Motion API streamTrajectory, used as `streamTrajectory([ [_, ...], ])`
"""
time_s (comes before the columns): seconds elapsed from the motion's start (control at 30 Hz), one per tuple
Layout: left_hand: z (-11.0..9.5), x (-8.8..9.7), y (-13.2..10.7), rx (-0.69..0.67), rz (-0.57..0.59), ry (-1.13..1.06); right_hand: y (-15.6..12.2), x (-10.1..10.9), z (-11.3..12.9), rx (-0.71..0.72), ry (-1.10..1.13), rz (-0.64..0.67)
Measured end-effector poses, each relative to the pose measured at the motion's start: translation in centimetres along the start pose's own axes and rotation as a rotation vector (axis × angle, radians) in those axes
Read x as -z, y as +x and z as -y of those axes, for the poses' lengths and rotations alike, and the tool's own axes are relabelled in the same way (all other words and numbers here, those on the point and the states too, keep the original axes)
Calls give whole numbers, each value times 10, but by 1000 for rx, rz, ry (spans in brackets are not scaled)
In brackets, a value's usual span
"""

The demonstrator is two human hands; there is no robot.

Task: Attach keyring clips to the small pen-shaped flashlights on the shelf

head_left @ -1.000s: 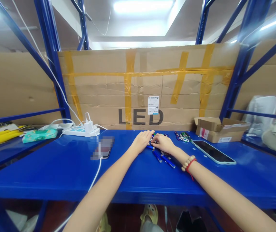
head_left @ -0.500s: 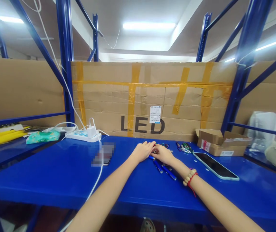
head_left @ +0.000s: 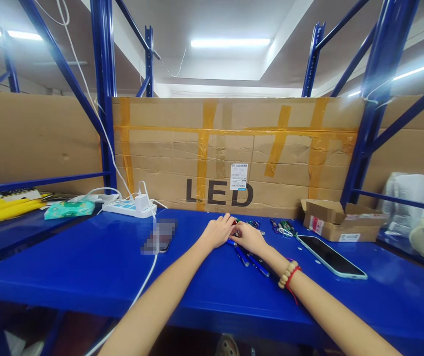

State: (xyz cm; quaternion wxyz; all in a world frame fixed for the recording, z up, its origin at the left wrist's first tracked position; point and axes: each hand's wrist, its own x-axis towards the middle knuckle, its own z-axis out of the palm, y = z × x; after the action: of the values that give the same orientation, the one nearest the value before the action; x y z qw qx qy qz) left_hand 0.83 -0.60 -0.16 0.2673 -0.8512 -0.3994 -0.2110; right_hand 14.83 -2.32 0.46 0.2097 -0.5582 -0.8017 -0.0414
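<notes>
Blue tubes (head_left: 258, 266) lie on the table (head_left: 104, 277) in the head view, on the near side of the right hand (head_left: 249, 237). Its curled fingers meet those of the left hand (head_left: 217, 231); whether either grip is closed on something, I cannot tell, as the fingertips are hidden. Rightward lies a phone (head_left: 330, 256), near an open carton (head_left: 323, 225).
</notes>
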Motion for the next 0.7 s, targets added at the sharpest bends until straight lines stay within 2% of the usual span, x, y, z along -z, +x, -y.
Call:
streamTrajectory([
  [0.17,0,0,0,52,32,-11,4,-3,-4,-80,98,-119],
  [0.23,0,0,0,82,34,-12,8,-5,-8,-138,259,-208],
  [0.33,0,-1,1,131,48,-22,13,-7,-12,-207,630,-327],
  [0.4,0,-2,2,170,69,-46,15,-8,-12,-241,853,-326],
  [0.47,2,-2,3,211,102,-88,14,-8,-10,-269,980,-270],
  [0.57,4,-2,2,238,146,-167,11,-7,-6,-242,1033,-229],
  [0.7,6,0,1,199,124,-261,9,-5,-2,-206,1058,-245],
])
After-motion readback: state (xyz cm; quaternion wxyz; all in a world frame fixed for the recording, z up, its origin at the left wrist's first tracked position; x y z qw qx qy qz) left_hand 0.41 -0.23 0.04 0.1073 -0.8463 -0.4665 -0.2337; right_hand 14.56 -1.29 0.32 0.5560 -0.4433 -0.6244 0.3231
